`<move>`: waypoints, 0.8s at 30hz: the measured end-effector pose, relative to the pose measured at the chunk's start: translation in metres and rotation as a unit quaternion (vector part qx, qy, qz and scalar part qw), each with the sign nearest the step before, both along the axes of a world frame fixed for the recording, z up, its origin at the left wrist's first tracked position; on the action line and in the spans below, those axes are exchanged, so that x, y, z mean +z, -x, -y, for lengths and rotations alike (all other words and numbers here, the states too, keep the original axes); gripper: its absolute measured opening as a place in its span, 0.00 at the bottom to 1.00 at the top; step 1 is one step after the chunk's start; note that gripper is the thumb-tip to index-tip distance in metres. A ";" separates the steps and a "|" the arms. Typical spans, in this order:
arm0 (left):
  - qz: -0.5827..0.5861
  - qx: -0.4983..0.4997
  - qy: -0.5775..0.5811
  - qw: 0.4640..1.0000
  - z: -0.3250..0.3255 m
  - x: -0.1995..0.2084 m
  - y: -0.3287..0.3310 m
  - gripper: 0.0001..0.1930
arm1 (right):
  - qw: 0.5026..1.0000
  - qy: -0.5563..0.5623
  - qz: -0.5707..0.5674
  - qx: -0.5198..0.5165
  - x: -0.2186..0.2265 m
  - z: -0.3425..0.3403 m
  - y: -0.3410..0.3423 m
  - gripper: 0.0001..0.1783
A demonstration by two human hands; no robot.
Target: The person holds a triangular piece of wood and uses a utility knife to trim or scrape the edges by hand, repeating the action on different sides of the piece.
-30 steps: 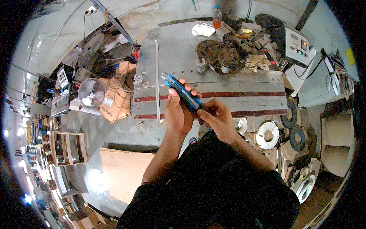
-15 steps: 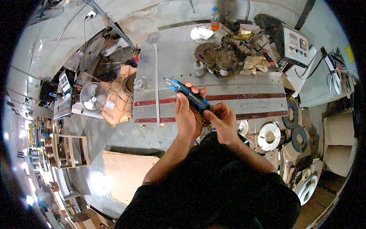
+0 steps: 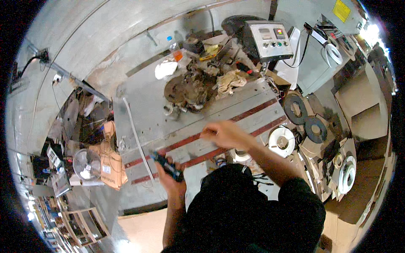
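My left hand [image 3: 172,183] is closed around a blue-and-black hand tool [image 3: 168,168], held at a slant above the near edge of the workbench [image 3: 147,114]. The tool is blurred, so its exact kind is hard to make out. Farther right, my right hand [image 3: 225,134] hovers over the dark red strips [image 3: 257,111] along the bench. Its fingers are bent and bunched together; whatever they may hold is hidden. A thin pale strip [image 3: 137,135] lies across the bench just beyond the tool.
Greasy machine parts [image 3: 190,90], a crumpled cloth [image 3: 231,82] and a bottle [image 3: 174,48] crowd the far side. A control box [image 3: 270,40] stands at the back right. Rolls of banding [image 3: 282,142] sit at the right, a fan [image 3: 86,164] at the left.
My hands have parted: the left carries the tool down and leftward, while the right has let go of it and is raised over the bench. The view has turned to the right.
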State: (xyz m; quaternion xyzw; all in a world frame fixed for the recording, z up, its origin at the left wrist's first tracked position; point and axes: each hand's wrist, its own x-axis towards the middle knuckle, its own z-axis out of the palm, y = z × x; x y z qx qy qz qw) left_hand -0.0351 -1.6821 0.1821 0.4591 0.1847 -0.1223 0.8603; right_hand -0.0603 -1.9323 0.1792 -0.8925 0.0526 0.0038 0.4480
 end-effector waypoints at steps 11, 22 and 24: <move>-0.063 -0.005 -0.167 0.984 -0.051 -0.056 0.036 0.08 | 0.884 0.329 -0.008 -0.333 -0.141 0.292 -0.120 0.27; 0.004 -0.032 -0.252 0.967 -0.021 -0.053 0.042 0.08 | 0.804 -0.517 0.069 -0.286 -0.153 0.293 -0.109 0.18; -0.027 -0.008 -0.241 0.970 -0.024 -0.051 0.042 0.08 | 0.885 -0.402 0.114 -0.204 -0.129 0.222 -0.100 0.19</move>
